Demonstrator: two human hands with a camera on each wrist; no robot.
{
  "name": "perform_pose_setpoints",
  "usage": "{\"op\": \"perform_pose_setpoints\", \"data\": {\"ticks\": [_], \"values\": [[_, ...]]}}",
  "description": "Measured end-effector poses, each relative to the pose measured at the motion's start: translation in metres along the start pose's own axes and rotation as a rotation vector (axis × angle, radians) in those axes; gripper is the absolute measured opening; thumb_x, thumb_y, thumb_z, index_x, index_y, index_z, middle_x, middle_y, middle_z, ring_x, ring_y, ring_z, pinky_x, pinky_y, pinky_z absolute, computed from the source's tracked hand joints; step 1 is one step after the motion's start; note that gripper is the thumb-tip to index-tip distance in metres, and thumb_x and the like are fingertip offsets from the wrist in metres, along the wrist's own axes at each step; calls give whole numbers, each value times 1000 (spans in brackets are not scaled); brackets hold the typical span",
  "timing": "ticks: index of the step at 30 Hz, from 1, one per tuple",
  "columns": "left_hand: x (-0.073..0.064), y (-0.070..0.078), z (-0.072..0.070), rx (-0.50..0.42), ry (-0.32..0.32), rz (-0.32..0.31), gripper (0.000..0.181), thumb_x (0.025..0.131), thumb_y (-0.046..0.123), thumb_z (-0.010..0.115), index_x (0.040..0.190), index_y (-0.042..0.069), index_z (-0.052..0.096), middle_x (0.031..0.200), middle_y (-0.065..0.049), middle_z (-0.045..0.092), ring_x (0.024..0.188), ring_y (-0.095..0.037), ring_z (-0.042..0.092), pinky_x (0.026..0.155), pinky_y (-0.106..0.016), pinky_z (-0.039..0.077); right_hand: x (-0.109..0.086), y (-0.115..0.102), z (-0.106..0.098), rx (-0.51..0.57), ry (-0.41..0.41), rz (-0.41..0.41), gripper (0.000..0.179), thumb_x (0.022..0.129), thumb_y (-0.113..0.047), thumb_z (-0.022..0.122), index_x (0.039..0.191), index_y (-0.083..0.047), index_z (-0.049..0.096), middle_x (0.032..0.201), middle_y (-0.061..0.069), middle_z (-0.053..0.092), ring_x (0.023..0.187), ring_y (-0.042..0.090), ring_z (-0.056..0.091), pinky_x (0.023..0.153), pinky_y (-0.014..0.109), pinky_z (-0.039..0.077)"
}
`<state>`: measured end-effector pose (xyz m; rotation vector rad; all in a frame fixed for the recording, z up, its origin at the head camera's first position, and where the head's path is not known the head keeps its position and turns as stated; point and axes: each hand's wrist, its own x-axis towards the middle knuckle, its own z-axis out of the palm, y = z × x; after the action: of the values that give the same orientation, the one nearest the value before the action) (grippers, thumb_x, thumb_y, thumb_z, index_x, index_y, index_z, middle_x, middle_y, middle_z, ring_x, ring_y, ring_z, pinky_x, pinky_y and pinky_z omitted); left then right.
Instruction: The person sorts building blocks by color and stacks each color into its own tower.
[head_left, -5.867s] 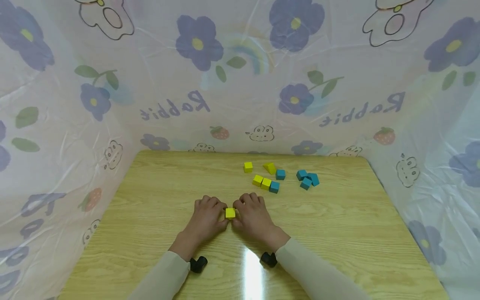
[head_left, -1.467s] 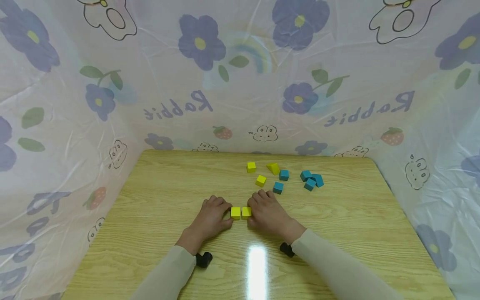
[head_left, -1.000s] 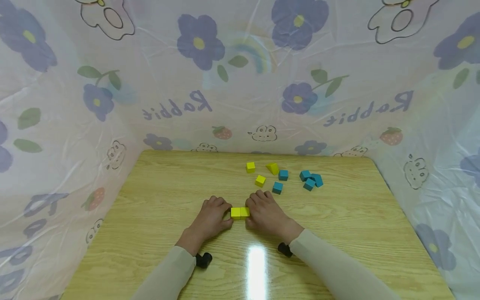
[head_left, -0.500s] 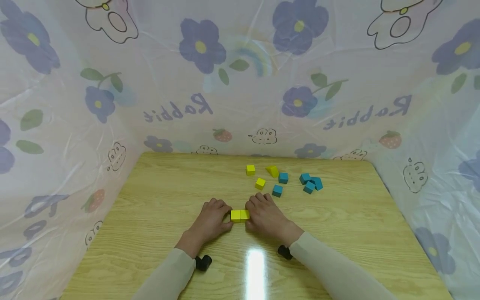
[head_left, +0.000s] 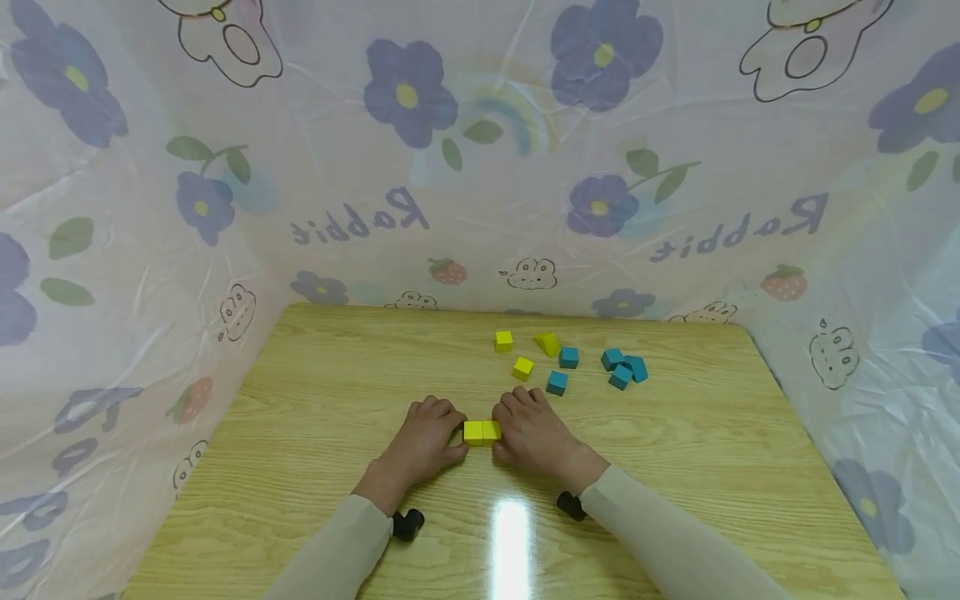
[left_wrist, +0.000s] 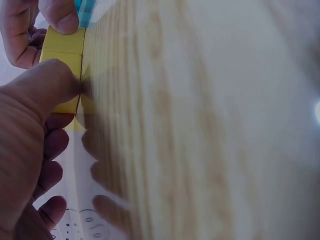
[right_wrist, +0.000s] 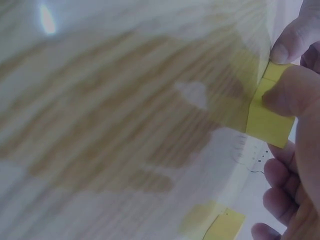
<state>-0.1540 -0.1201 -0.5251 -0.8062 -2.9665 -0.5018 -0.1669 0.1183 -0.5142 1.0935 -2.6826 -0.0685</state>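
Observation:
Two yellow cubes lie side by side on the wooden table, their faces touching. My left hand (head_left: 422, 437) pinches the left yellow cube (head_left: 473, 433) between thumb and fingers. On the other side, my right hand (head_left: 536, 433) grips the right yellow cube (head_left: 491, 432), whose right part is hidden by the fingers. The left wrist view shows the left thumb pressed on the near face of its cube (left_wrist: 65, 107). In the right wrist view, the right thumb lies across the near face of the other cube (right_wrist: 270, 125).
Behind the hands stand a yellow cube (head_left: 522, 368), another yellow cube (head_left: 503, 342), a yellow triangular block (head_left: 549, 343) and two blue cubes, one nearer (head_left: 557, 383). Farther right, several blue blocks (head_left: 621, 377) cluster together. A patterned cloth (head_left: 480, 183) surrounds the wooden table (head_left: 337, 358).
Earlier both hands were at one yellow cube. Since then my right hand has brought a second from the back row and slid it left against the first. Over the last second the hands hold still.

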Motion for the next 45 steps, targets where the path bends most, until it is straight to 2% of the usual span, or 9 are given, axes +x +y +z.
{"op": "perform_pose_setpoints", "data": {"ticks": [12, 23, 30, 33, 36, 40, 45], "values": [[2, 1, 0, 62, 2, 14, 37, 94, 38, 75, 119, 11, 74, 111, 0, 66, 104, -21, 52, 101, -45, 42, 0, 1, -1, -1, -21, 8, 28, 93, -39, 69, 102, -13, 65, 96, 2, 60, 88, 22, 46, 81, 38, 39], [4, 0, 1, 55, -5, 2, 37, 94, 39, 75, 119, 11, 74, 110, 0, 66, 103, -21, 51, 99, -45, 42, 1, 1, 0, -14, -1, 16, 30, 92, -43, 71, 100, -14, 66, 95, 1, 60, 88, 21, 46, 81, 37, 39], [4, 0, 0, 49, -4, 1, 37, 94, 39, 75, 119, 12, 74, 110, 1, 66, 104, -21, 51, 99, -45, 42, 2, 5, -7, 76, 15, 22, 39, 90, -46, 72, 105, -12, 68, 99, 2, 62, 90, 22, 47, 82, 39, 40], [4, 0, 1, 53, -1, 5, 37, 94, 39, 75, 119, 12, 74, 111, 1, 66, 104, -21, 52, 99, -45, 42, 3, 13, -15, 126, 41, 52, 44, 90, -48, 74, 110, -9, 68, 104, 4, 63, 92, 23, 47, 83, 40, 39], [4, 0, 0, 50, 1, 10, 37, 95, 38, 75, 120, 11, 74, 111, 0, 66, 104, -21, 52, 99, -45, 42, 4, 26, -20, 123, 77, 112, 44, 91, -46, 74, 113, -9, 67, 107, 5, 63, 94, 25, 48, 83, 41, 38], [4, 1, 0, 43, 3, 15, 36, 94, 37, 75, 120, 11, 74, 111, 0, 67, 102, -21, 52, 98, -45, 42, 6, 42, -22, 68, 147, 181, 38, 90, -38, 76, 110, -7, 67, 102, 7, 63, 91, 29, 50, 79, 41, 37], [3, 0, 0, 46, -13, 11, 37, 94, 38, 74, 120, 11, 74, 111, 0, 66, 102, -20, 50, 98, -44, 42, 8, 54, -20, 7, 181, 219, 41, 89, -35, 78, 111, -3, 66, 100, 10, 63, 90, 31, 50, 81, 45, 39]]}}
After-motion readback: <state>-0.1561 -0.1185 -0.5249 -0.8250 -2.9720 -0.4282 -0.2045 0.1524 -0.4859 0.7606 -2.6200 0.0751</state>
